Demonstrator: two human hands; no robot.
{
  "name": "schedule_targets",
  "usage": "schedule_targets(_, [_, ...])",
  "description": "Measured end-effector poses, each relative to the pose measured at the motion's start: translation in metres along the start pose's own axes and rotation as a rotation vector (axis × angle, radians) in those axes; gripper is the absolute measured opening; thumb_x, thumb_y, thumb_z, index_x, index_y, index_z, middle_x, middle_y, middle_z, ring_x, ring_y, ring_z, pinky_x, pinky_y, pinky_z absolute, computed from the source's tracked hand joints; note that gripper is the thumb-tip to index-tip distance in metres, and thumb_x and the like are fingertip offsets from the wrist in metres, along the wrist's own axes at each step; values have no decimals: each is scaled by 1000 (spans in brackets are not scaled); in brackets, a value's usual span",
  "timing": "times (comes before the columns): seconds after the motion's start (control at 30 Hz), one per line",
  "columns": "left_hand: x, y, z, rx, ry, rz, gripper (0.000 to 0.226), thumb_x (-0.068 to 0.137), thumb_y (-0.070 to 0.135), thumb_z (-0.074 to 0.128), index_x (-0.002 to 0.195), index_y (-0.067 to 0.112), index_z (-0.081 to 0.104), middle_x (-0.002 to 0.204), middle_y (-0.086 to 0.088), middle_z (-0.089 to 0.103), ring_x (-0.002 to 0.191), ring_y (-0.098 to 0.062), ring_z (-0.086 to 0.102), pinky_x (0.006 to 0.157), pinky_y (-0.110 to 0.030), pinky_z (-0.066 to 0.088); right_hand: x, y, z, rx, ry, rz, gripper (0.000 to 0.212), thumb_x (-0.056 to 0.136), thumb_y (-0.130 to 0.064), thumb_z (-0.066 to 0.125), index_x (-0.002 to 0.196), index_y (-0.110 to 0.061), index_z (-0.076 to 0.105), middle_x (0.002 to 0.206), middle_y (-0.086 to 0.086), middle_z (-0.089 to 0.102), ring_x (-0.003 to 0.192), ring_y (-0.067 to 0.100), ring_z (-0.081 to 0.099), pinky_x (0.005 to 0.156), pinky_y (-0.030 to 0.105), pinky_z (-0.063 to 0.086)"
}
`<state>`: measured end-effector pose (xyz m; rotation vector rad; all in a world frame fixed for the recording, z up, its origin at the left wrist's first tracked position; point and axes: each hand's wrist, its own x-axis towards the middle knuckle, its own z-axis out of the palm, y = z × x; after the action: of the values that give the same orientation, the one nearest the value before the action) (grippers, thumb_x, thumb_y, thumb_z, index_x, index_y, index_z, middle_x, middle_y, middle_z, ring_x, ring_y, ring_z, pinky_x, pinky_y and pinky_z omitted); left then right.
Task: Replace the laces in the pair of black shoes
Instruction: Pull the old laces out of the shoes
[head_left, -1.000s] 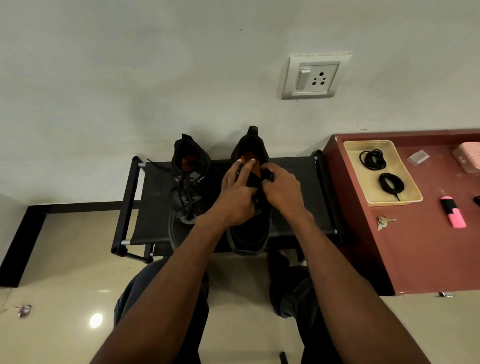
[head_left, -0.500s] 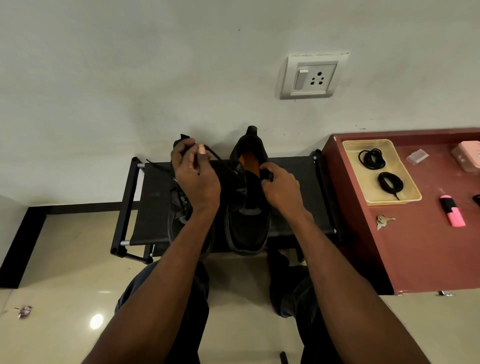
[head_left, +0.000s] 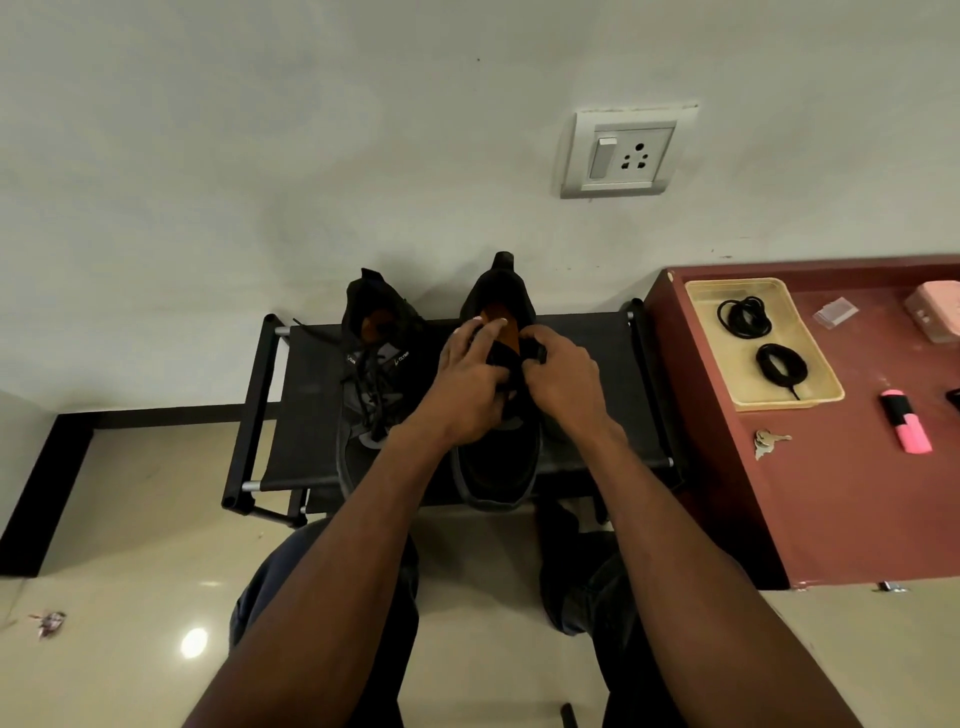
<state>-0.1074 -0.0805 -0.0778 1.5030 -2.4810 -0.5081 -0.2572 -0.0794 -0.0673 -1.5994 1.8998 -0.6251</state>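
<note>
Wall: pale plaster, with a white switch and socket plate (head_left: 621, 151) set high to the right
Floor: glossy beige tiles with a dark skirting line along the wall; a small scrap of wrapper (head_left: 49, 622) lies at the far left
Tabletop: a maroon tabletop (head_left: 852, 499) stands to the right, just beside the rack
Rack: a low black shoe rack (head_left: 306, 415) against the wall, both shoes on its top shelf, heels towards the wall
Left shoe: a black left shoe (head_left: 371, 374) with its lace loose and tangled over the tongue
Right shoe: a black right shoe (head_left: 498, 467) beside it, orange insole showing, both hands on its top
Tray: a cream tray (head_left: 810, 387) on the tabletop holds two coiled black laces (head_left: 744, 318), one behind the other
Left hand: the left hand (head_left: 467, 389) lies over the right shoe's opening, fingers curled down to it, fingertips at the insole edge; what they pinch I cannot tell
Right hand: the right hand (head_left: 563, 384) is clamped on the right shoe's collar, thumb and fingers pinching the black edge
Marker: a pink marker (head_left: 906, 426) lies right of the tray
Keys: small keys (head_left: 769, 442) lie in front of the tray
</note>
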Motion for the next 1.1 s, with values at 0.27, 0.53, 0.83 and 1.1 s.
schedule_targets(0.27, [-9, 11, -39, -806, 856, -299, 11, 100, 7, 51, 103, 1, 59, 113, -13, 64, 100, -16, 66, 89, -29, 53, 1, 1, 2, -5, -9, 0, 49, 89, -16, 50, 134, -34, 55, 117, 7, 69, 93, 30, 65, 81, 38, 53])
schedule_targets(0.53, [-7, -7, -34, -364, 714, -543, 72, 92, 32, 65, 152, 13, 31, 155, -14, 34, 145, -28, 29, 116, -47, 32, -2, -5, 0, -24, -11, 7, 49, 87, -22, 54, 134, -34, 53, 103, 5, 70, 89, 30, 66, 81, 41, 55])
schedule_targets(0.83, [-6, -5, -24, -251, 280, -578, 36, 89, 26, 61, 59, 19, 41, 58, 1, 46, 57, -24, 49, 50, -29, 31, -10, -8, -3, 74, -77, 44, 65, 82, -11, 56, 141, -37, 45, 104, 3, 66, 90, 27, 65, 80, 44, 57])
schedule_targets(1.1, [-12, -18, -25, -454, 217, -609, 37, 91, 21, 61, 60, 16, 41, 60, -2, 48, 56, -20, 49, 50, -28, 32, -6, 0, -6, 183, -24, 101, 64, 84, 2, 50, 137, -34, 53, 119, 3, 66, 99, 24, 64, 86, 43, 56])
